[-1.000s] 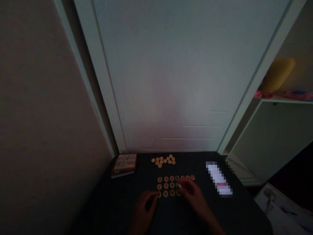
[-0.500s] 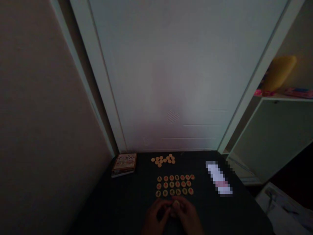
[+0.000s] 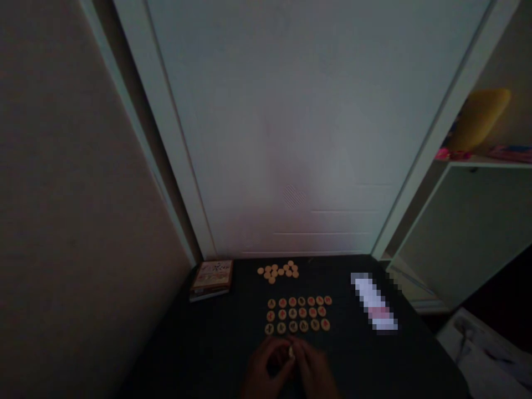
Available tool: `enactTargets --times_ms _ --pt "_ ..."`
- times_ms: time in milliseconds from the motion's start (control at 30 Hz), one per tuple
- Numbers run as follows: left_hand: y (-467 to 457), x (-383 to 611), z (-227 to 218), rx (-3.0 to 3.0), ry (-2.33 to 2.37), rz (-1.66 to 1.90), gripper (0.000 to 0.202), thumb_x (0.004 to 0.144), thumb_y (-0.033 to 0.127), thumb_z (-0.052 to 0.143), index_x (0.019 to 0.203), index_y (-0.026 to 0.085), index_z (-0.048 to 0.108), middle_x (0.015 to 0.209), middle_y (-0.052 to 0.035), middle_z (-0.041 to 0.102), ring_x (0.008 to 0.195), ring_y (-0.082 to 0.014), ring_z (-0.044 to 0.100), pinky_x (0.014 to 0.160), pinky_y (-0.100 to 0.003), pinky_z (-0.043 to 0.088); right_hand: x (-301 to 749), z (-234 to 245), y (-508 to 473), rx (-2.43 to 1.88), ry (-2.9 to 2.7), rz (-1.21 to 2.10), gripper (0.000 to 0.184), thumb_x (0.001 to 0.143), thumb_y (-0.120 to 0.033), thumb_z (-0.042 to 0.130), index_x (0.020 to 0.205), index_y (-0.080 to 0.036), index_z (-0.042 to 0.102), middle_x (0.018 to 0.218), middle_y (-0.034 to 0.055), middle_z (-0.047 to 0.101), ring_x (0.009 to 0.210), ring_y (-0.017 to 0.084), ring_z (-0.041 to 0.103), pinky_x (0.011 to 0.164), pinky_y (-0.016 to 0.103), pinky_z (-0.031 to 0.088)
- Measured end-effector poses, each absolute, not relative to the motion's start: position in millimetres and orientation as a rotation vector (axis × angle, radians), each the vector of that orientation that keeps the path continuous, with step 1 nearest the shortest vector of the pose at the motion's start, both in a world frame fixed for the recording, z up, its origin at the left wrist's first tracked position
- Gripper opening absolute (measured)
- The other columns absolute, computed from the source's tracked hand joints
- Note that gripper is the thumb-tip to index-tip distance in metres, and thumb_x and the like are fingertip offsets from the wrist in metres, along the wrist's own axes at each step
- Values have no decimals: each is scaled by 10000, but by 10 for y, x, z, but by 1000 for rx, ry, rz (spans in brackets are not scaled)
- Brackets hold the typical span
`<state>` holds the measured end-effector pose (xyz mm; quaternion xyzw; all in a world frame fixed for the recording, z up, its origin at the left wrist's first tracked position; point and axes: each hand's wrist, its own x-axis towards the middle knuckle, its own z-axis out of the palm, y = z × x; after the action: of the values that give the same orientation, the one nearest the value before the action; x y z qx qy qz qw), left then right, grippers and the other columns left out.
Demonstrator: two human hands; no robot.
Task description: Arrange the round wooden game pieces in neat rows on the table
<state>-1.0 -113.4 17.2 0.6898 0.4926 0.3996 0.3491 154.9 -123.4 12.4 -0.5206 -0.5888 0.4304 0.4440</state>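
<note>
A door (image 3: 266, 127) fills the view ahead, with a wall (image 3: 75, 194) at 9 o'clock and one white shelf unit (image 3: 469, 233) at 3 o'clock. A dark table (image 3: 199, 343) meets the door at its far edge, and bare tabletop stretches along both sides. On it lie one blurred white strip (image 3: 374, 302) at 3 o'clock and one box (image 3: 211, 277) at 10 o'clock. Three rows of round game pieces (image 3: 299, 313) sit mid-table, seven, six and six, nineteen counted. A loose pile of plain discs (image 3: 278, 271) sits at 12 o'clock, too tightly bunched to count. The left hand (image 3: 270, 366) and right hand (image 3: 313, 368) meet at 6 o'clock, just below the rows, fingers curled closed around a small pale disc (image 3: 291, 352); which fingers grip it is too dark to tell.
</note>
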Motion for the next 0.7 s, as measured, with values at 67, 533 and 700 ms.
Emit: enactTargets --times_ms 67,533,700 --pt "-1132 -13 166 1810 1275 1035 294 838 490 694 992 248 755 819 -42 743 715 -195 668 673 -263 555 1538 125 -1231 -1310 -1497 1064 629 922 -705 374 1008 -230 778 885 93 790 843 257 723 774 312 545" --pt "-1134 -31 108 1598 1335 1000 371 866 534 639 1056 224 713 891 -63 778 803 -222 713 764 -311 579 1593 108 -1247 -1237 -1356 1196 556 901 -671 480 1149 -240 730 983 94 784 821 246 725 767 338 573" --pt "-1117 -56 100 1435 1240 1043 384 838 539 670 1041 212 672 939 -72 793 884 -238 746 803 -317 596 1584 48 -1249 -1211 -1396 1183 460 885 -615 564 1060 -228 741 887 83 780 782 235 727 735 308 567"
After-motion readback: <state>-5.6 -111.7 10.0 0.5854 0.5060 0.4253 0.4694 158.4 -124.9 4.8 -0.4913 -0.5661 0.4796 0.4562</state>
